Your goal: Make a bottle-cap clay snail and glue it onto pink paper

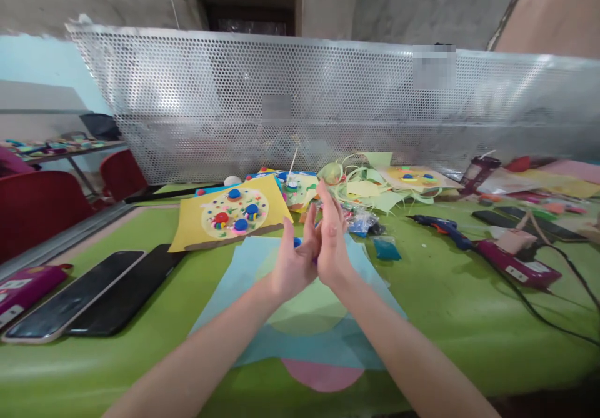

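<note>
My left hand (pixel 297 258) and my right hand (pixel 332 240) are pressed palm to palm above the paper, fingers pointing away from me. A hint of purple shows between the palms, but what lies there is mostly hidden. Below them is a light blue sheet (pixel 220 308) bearing a pale green circle (pixel 309 312). Just past my left thumb, a small blue piece (pixel 297 242) peeks out. A pink rounded paper (pixel 323 374) sticks out under the sheet's near edge.
A yellow card (pixel 192 221) with small colourful shapes stands behind, left. Two phones (pixel 79 293) lie at left. To the right are a small teal packet (pixel 387 248), a glue gun (pixel 440 227) and a purple box (pixel 520 265) with cables. Paper scraps (pixel 370 187) pile up before a perforated metal screen (pixel 328 93).
</note>
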{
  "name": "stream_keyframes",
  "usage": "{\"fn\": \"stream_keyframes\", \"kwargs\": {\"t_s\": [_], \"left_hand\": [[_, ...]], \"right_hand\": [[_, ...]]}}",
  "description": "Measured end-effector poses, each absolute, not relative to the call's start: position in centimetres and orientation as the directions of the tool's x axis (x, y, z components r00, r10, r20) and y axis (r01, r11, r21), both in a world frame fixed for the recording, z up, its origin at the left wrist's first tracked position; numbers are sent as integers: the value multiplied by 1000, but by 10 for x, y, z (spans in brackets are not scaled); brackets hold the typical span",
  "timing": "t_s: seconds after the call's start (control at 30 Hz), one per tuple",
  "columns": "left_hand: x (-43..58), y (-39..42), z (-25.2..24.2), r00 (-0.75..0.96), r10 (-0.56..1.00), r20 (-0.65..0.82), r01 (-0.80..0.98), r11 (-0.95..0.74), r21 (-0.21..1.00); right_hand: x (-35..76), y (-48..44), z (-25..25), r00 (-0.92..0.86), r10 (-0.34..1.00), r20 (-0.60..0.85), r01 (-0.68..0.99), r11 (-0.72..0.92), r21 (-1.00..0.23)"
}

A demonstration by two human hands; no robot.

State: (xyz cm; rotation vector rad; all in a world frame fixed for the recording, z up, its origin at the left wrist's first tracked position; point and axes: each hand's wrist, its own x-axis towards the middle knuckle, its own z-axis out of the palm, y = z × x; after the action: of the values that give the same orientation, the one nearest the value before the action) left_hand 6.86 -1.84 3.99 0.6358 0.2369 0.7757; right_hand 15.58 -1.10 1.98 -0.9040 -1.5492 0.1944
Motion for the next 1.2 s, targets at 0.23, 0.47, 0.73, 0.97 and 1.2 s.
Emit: {"fn": "stream_keyframes", "kwargs": {"t_s": [0.23,0.47,0.73,0.97,1.2], "left_hand": [[77,-21,27,575,818,13,-676,466,572],[64,-5,33,641,766,54,-679,533,504],[59,-6,38,664,744,73,-680,560,473],[62,-12,35,762,647,27,-570,650,503],[55,-8,38,755,649,92,-589,610,530]], "right_hand": [[146,-12,16,183,655,733,299,673,-676],[164,4,30,117,888,445,-296,459,-838],[168,3,29,216,784,582,-216,619,-755],[161,1,14,173,688,705,325,636,-700],[176,8,37,-42,935,351,-306,323,-896]]}}
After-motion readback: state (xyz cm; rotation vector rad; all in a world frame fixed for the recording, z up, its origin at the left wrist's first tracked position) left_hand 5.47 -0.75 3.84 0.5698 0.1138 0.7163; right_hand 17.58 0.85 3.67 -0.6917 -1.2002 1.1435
